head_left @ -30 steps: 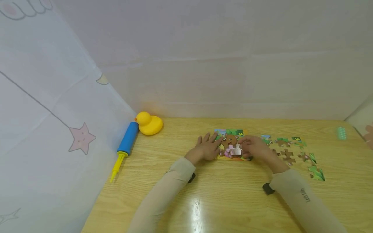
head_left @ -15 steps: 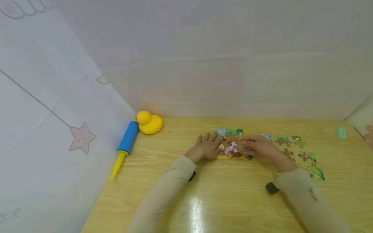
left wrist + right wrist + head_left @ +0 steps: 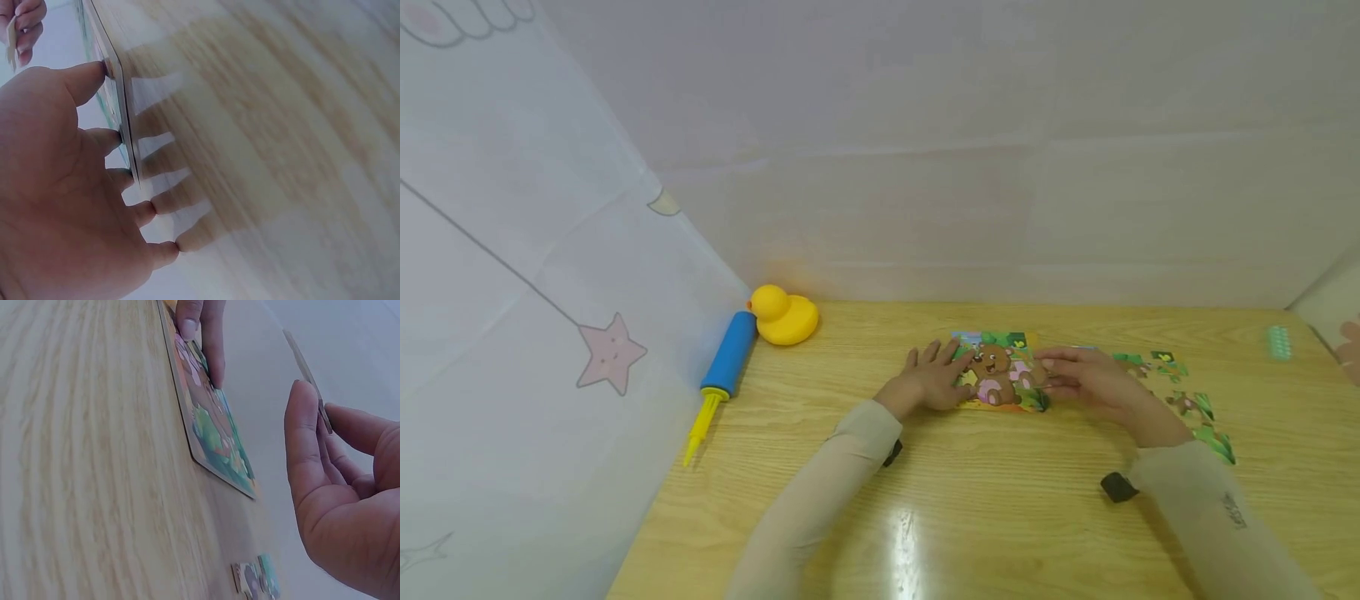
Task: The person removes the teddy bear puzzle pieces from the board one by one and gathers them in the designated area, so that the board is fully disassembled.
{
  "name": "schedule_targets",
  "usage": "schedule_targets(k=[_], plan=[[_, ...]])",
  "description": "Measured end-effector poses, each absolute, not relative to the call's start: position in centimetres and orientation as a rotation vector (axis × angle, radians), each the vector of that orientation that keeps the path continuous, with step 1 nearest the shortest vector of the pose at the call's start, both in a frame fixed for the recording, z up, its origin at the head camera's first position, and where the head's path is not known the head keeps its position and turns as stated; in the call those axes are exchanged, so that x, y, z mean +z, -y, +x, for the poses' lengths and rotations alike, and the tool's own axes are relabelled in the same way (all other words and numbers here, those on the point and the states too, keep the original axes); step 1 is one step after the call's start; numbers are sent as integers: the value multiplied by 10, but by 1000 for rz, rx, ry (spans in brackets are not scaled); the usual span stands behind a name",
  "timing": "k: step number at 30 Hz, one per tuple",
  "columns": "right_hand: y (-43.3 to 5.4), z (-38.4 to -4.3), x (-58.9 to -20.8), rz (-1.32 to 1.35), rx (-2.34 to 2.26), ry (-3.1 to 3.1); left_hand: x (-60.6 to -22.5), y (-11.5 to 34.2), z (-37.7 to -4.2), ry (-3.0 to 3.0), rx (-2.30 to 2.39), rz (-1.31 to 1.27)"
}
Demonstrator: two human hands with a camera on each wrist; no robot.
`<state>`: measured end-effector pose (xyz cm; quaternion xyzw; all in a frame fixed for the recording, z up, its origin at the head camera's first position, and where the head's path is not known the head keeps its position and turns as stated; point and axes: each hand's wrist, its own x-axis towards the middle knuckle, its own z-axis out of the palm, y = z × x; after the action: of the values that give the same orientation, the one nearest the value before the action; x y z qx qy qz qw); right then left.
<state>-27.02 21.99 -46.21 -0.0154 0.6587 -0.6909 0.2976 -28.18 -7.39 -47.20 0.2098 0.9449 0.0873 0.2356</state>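
A small jigsaw puzzle (image 3: 994, 385) with a cartoon bear lies on the table. My left hand (image 3: 931, 383) rests at its left side with spread fingers; in the left wrist view the thumb (image 3: 87, 81) and some fingertips touch the board's edge, others the tabletop. Between thumb and fingers, my right hand (image 3: 1097, 385) pinches a loose puzzle piece (image 3: 306, 365), raised above the board's right part. Seen edge-on in the right wrist view, the piece is thin and flat. Several loose pieces (image 3: 1187, 406) lie to the right, some hidden behind the right hand.
A yellow toy duck (image 3: 790, 319) and a blue hand pump (image 3: 730, 354) with a yellow nozzle stand at the table's left, by the wall sheet. Far right lies a pale green bumpy object (image 3: 1280, 342). A patterned sheet (image 3: 925, 217) rises behind the table.
My right hand has moved right with the pinched piece, from over the board's middle toward its right edge, uncovering the bear picture. The left hand has stayed in place.
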Motion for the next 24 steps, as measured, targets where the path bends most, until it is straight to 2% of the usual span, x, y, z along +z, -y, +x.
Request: schedule_targets(k=[10,24], plan=[[-249,-264,-460,-95,-1788,-1831,-473,75,-282,-2611,235,572],[-285,-254,-462,-110,-2000,-1636,-470,74,-280,-2613,224,573]])
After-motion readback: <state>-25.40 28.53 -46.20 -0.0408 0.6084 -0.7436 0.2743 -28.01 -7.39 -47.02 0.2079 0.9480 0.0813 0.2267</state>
